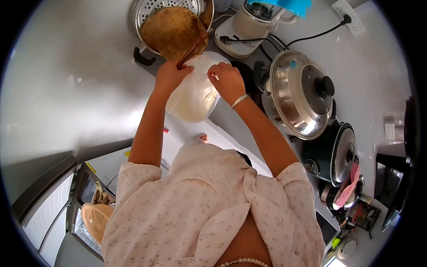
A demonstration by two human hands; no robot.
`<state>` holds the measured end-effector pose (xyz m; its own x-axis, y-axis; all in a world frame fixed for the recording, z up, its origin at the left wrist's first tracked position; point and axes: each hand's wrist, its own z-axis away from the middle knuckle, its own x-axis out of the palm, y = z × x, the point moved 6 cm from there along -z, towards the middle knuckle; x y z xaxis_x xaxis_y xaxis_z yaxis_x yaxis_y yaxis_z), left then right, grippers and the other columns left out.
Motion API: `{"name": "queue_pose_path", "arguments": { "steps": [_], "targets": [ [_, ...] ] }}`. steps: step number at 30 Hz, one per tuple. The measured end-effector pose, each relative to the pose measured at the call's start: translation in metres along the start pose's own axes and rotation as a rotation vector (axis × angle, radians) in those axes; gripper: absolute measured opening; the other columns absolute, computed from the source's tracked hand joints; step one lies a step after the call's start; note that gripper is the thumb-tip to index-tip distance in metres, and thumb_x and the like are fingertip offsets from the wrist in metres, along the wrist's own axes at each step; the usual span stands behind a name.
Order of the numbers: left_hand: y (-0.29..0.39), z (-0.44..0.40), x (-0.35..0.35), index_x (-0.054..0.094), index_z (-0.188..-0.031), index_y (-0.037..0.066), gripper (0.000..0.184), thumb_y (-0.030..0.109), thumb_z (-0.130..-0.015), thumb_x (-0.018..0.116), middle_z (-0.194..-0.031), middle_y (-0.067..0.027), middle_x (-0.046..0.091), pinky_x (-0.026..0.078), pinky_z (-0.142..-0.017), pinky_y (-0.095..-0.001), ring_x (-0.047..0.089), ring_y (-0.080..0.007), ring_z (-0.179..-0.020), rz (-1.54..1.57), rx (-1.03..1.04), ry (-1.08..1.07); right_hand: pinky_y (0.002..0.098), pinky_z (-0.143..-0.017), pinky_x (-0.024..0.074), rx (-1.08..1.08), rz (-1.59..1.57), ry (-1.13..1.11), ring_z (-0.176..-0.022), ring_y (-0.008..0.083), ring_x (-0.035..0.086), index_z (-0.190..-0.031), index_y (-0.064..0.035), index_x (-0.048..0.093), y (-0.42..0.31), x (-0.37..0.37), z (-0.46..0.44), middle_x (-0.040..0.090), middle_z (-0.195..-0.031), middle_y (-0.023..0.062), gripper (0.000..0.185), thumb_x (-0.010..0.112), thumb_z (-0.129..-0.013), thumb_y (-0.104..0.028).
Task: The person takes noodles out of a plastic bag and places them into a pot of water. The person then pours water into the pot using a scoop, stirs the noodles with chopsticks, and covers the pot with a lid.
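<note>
A translucent whitish plastic bag (192,100) hangs between my two hands over the counter's front edge. My left hand (171,76) is closed at the bag's upper left edge. A thin brown stick-like piece (195,50) slants up from beside its fingers; whether they hold it too is unclear. With bent fingers, my right hand (227,81) pinches the bag's upper right side. Just beyond the bag, a large rounded brown thing (173,32) lies over a perforated metal steamer pot (145,10); its kind is unclear.
A blender (251,24) with a blue cloth (284,5) stands at the back. On the right are a lidded steel pot (300,95), a dark green cooker (331,153) and a pink cloth (350,187). A black cord (316,36) reaches a power strip (349,18). An open appliance door (46,213) is at lower left.
</note>
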<state>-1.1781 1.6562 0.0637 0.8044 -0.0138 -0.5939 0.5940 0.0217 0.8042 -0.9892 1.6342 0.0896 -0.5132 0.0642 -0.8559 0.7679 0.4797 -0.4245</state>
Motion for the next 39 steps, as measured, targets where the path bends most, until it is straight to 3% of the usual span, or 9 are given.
{"name": "queue_pose_path", "arguments": {
  "steps": [5,7,21,27,29,31,33,34,39],
  "targets": [
    [-0.001,-0.001,-0.001,0.062,-0.091,0.000,0.027,0.019,-0.077,0.075,-0.074,-0.0047,0.061,0.046,-0.067,-0.0292,0.055,-0.0145,-0.069,0.345,0.094,0.035,0.0414,-0.070,0.0516,0.136,-0.270,0.064,-0.082,0.0315,0.066,-0.097,-0.0087,0.058,0.001,-0.012,-0.004,0.068,-0.086,0.0126,0.014,0.062,-0.086,-0.015],
    [0.002,0.001,-0.005,0.061,-0.097,0.006,0.026,0.015,-0.079,0.076,-0.083,0.0015,0.058,0.043,-0.063,-0.0245,0.052,-0.0081,-0.070,0.409,-0.074,-0.017,0.0400,-0.076,0.0529,0.220,-0.282,-0.013,-0.091,0.0342,0.068,-0.101,-0.0049,0.057,0.001,-0.014,-0.004,0.070,-0.096,0.0160,0.017,0.061,-0.090,-0.018],
    [0.006,0.008,0.000,0.063,-0.116,0.002,0.040,0.024,-0.084,0.075,-0.092,-0.0002,0.062,0.044,-0.072,-0.0230,0.055,-0.0084,-0.080,0.347,-0.008,-0.108,0.0349,-0.082,0.0497,0.367,-0.515,0.276,-0.097,0.0292,0.063,-0.107,-0.0014,0.064,0.025,-0.013,0.033,0.064,-0.108,0.0153,0.026,0.061,-0.092,-0.023],
    [0.028,0.021,0.013,0.058,-0.124,0.005,0.054,0.020,-0.077,0.080,-0.097,0.0006,0.062,0.045,-0.074,-0.0245,0.055,-0.0090,-0.083,0.531,-0.013,-0.286,0.0328,-0.078,0.0507,0.100,-0.711,0.132,-0.090,0.0260,0.063,-0.121,-0.0095,0.063,-0.012,-0.022,0.017,0.065,-0.104,0.0134,0.030,0.051,-0.093,-0.006],
    [0.034,0.027,0.017,0.055,-0.128,0.006,0.062,0.017,-0.074,0.083,-0.098,0.0003,0.062,0.046,-0.073,-0.0245,0.055,-0.0093,-0.083,0.477,0.079,-0.297,0.0293,-0.078,0.0511,0.461,-0.947,-0.371,-0.089,0.0245,0.063,-0.124,-0.0108,0.062,-0.014,-0.003,0.012,0.065,-0.101,0.0122,0.036,0.050,-0.091,-0.002],
    [0.038,0.035,0.021,0.051,-0.133,0.004,0.079,0.022,-0.065,0.087,-0.104,-0.0041,0.064,0.048,-0.079,-0.0279,0.058,-0.0142,-0.086,0.473,0.099,-0.326,0.0322,-0.077,0.0522,0.419,-0.879,-0.410,-0.089,0.0243,0.064,-0.123,-0.0115,0.062,-0.007,0.006,0.005,0.066,-0.101,0.0112,0.035,0.054,-0.089,-0.015],
    [0.041,0.041,0.016,0.049,-0.135,0.004,0.082,0.019,-0.064,0.088,-0.107,-0.0064,0.065,0.049,-0.082,-0.0286,0.060,-0.0161,-0.091,0.486,0.075,-0.349,0.0331,-0.074,0.0526,0.121,-0.246,-0.400,-0.081,0.0201,0.066,-0.123,-0.0130,0.063,-0.010,-0.001,-0.001,0.067,-0.098,0.0088,0.041,0.060,-0.087,-0.032],
    [0.040,0.044,0.010,0.049,-0.134,0.003,0.081,0.018,-0.064,0.087,-0.109,-0.0081,0.065,0.049,-0.083,-0.0291,0.061,-0.0168,-0.094,0.438,0.069,-0.315,0.0355,-0.075,0.0524,0.194,-0.240,-0.439,-0.082,0.0241,0.066,-0.115,-0.0127,0.066,-0.008,-0.004,0.000,0.067,-0.100,0.0096,0.045,0.063,-0.081,-0.041],
    [0.031,0.062,-0.017,0.050,-0.134,0.002,0.077,0.014,-0.067,0.085,-0.107,-0.0097,0.066,0.050,-0.080,-0.0282,0.062,-0.0165,-0.093,0.332,0.073,-0.198,0.0356,-0.071,0.0515,0.188,0.055,-0.251,-0.079,0.0245,0.064,-0.100,-0.0091,0.068,-0.007,-0.023,0.006,0.065,-0.094,0.0068,0.041,0.067,-0.080,-0.044]
  ]
}}
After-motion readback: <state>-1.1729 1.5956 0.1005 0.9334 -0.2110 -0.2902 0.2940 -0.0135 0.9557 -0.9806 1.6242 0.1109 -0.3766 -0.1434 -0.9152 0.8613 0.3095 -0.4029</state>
